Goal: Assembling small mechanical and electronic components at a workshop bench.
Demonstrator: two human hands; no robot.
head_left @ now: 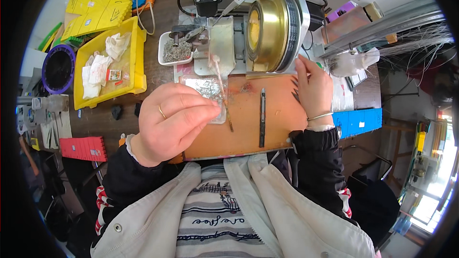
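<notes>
My left hand [178, 120] is closed in a pinch over a clear plastic tray [217, 118] of small shiny metal pieces; whatever is between its fingertips is too small to make out. My right hand [316, 88] has its fingers bent together beside the foot of a machine with a brass-coloured wheel [260, 33]. What those fingers hold, if anything, is hidden. Several dark pointed slivers [295, 91] show next to the right palm. Between the hands a black pen-like tool [262, 117] lies on the tan board [246, 136]. A thin brownish stick [226, 102] crosses the tray's edge.
Behind the tray stands a white dish [176, 61] of small wire pieces. A yellow bin [138, 74] with white cloths sits at the left, near a purple-rimmed round container [59, 69]. Blue strips [358, 123] lie at the right, below a metal rail [387, 31] and loose wires.
</notes>
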